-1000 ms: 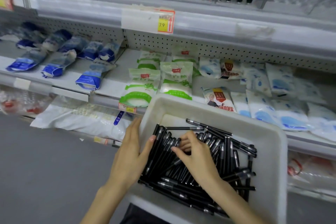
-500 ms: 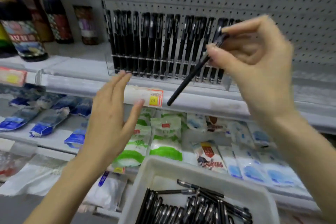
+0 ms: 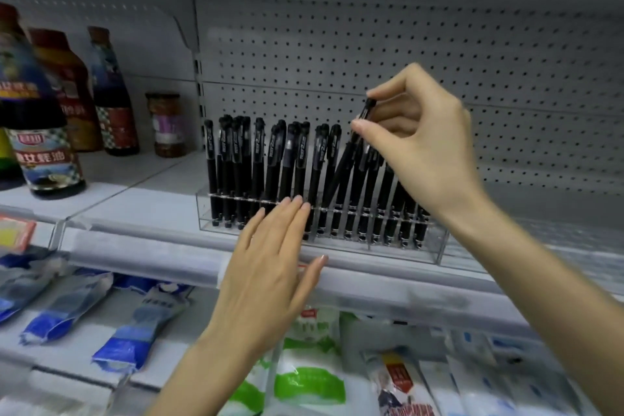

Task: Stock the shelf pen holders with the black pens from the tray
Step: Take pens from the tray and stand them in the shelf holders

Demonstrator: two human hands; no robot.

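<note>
In the head view, the right hand (image 3: 422, 142) pinches the cap end of a black pen (image 3: 341, 170) between thumb and fingers. The pen is tilted, its lower end down among the upright pens (image 3: 256, 165) already standing in the clear pen holder (image 3: 434, 246) on the shelf (image 3: 152, 203). The left hand (image 3: 270, 267) is flat, fingers straight, with its fingertips at the holder's front wall. Dark bottles (image 3: 44, 138) stand on the shelf to the left, and bagged goods (image 3: 310, 375) lie on the shelf below.
</note>
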